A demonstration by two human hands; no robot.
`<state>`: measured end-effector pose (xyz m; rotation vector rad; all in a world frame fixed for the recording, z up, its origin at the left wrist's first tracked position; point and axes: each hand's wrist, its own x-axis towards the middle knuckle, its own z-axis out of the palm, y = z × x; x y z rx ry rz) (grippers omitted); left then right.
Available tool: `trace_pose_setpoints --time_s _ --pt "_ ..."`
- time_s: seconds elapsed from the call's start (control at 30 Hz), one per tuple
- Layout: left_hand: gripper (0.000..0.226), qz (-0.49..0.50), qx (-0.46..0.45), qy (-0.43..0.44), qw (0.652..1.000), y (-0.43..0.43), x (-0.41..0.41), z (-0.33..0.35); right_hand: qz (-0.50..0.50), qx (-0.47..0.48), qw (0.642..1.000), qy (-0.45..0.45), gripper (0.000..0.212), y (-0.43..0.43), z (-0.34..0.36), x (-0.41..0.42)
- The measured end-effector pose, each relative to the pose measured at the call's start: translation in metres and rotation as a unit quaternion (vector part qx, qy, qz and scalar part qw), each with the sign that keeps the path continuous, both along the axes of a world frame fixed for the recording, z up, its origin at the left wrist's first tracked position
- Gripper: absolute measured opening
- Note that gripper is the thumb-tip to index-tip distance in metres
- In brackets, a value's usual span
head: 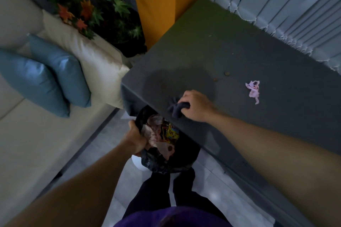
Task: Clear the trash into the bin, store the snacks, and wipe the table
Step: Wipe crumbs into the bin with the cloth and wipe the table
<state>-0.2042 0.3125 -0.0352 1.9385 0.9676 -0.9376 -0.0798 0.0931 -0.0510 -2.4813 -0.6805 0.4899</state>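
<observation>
My right hand (196, 106) presses a dark cloth (176, 108) onto the dark grey table (249, 57), close to its near edge. A wet patch spreads on the tabletop just behind the cloth. My left hand (135, 139) grips the rim of a bin lined with a black bag (156, 164), held just below the table edge. Inside the bin lie crumpled pale tissues and a colourful snack wrapper (170, 131). A crumpled pink tissue (253, 90) lies on the table to the right of my right hand. Two small brown crumbs (226, 73) sit behind it.
A cream sofa (55, 131) with two blue cushions (46, 77) stands on the left. A potted plant with coloured leaves (96, 5) and a yellow pillar (162, 2) are at the back. Vertical blinds (286, 0) line the table's far side. Pale floor tiles show below.
</observation>
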Motion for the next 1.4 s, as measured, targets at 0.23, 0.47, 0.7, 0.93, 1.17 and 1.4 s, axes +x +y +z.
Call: trace_pose_setpoints --time_s 0.23,0.47,0.7,0.93,1.17,1.4 --pt "0.041 0.104 -0.044 -0.019 0.993 -0.028 -0.017 -0.005 0.022 0.044 0.999 0.006 0.025 -0.010 -0.003 -0.058" --pt "0.077 0.121 -0.032 -0.025 0.992 -0.052 -0.030 0.011 0.020 0.061 0.998 -0.011 0.030 -0.030 -0.005 -0.089" --pt "0.078 0.088 -0.003 -0.038 0.995 -0.067 -0.038 0.017 0.019 0.030 0.999 0.025 0.015 -0.048 0.007 -0.105" --pt "0.077 0.078 -0.001 -0.039 0.996 -0.080 -0.043 0.019 0.054 0.038 0.997 0.032 0.025 -0.056 0.007 -0.116" --pt "0.080 0.082 -0.004 -0.044 0.996 -0.089 -0.041 0.017 -0.036 0.082 0.993 -0.077 0.028 -0.081 0.001 -0.101" --pt "0.079 0.082 -0.009 -0.039 0.996 -0.093 -0.030 0.015 -0.114 -0.031 0.993 -0.024 0.041 -0.107 -0.005 -0.079"
